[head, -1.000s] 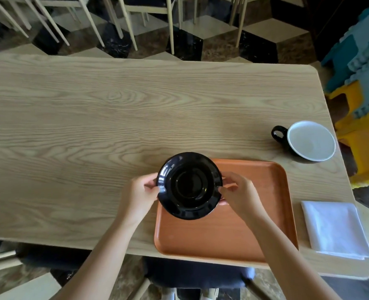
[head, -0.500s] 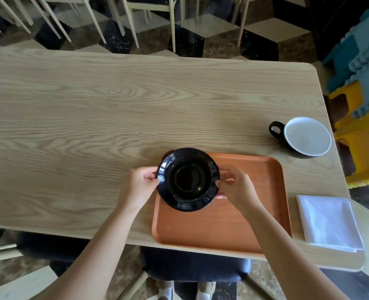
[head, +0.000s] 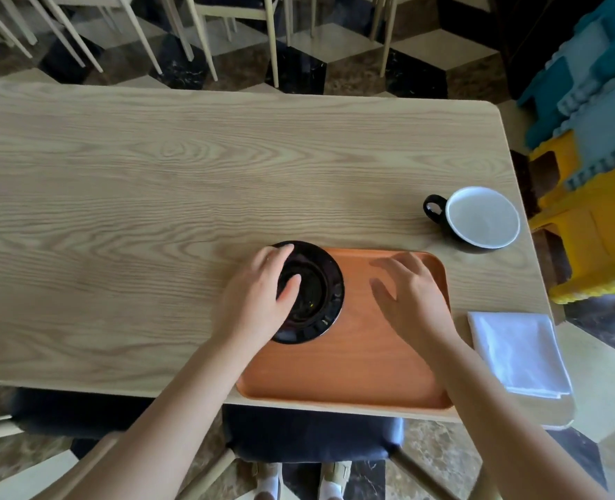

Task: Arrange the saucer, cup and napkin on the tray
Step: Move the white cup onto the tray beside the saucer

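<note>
Since a second ago your right hand (head: 412,297) has let go of the saucer (head: 308,292) and drifted out over the bare middle of the tray (head: 353,369), fingers spread wide, holding nothing; your left hand (head: 259,294) now lies over the saucer's left side, thumb in its well, fingers loosely curved on the rim.

The wooden table (head: 154,196) carries everything. The tray sits at its near edge, long axis running left to right. The saucer rests at the tray's far left corner, and I judge its edge overhangs the rim there, so it may sit slightly tilted.

The napkin (head: 519,355) lies flat just right of the tray, its long side running away from you; it is soft and light, so pinch a corner or fold.

The cup (head: 483,216) stands upright beyond the tray's right corner, handle pointing left. Glazed ware is likely slippery and breakable: take the handle.
</note>
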`<control>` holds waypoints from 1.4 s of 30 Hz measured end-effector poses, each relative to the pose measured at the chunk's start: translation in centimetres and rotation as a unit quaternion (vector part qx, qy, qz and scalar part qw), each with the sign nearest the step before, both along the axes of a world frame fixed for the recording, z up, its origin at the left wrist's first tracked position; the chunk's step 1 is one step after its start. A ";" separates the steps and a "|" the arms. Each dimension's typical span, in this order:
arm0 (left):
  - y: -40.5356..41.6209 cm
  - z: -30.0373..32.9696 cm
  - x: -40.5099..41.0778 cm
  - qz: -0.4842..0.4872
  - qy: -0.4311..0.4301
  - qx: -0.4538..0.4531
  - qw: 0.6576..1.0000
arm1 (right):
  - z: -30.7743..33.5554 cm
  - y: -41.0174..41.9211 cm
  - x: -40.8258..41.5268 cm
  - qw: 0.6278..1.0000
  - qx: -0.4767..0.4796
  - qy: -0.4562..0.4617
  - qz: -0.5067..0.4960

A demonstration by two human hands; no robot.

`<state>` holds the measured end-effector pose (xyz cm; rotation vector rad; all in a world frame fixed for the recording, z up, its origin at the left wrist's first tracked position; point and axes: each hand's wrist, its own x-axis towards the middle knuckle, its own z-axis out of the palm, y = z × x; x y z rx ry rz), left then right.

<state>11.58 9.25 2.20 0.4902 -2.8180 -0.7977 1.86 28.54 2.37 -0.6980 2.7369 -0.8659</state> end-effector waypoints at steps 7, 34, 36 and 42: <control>7.0 1.6 -9.4 -0.161 0.039 -0.098 0.981 | 1.8 8.5 -6.8 0.966 0.118 0.174 -0.149; 11.8 0.7 -19.6 -0.095 -0.116 0.214 0.965 | 0.3 10.8 -12.6 0.931 -0.131 -0.223 -0.257; 11.7 1.1 -18.2 -0.065 -0.094 0.255 0.960 | 0.8 10.5 -12.0 0.927 -0.149 -0.230 -0.255; 9.6 2.2 -13.5 0.006 -0.046 0.306 0.951 | 2.3 8.7 -9.3 0.937 -0.166 -0.229 -0.205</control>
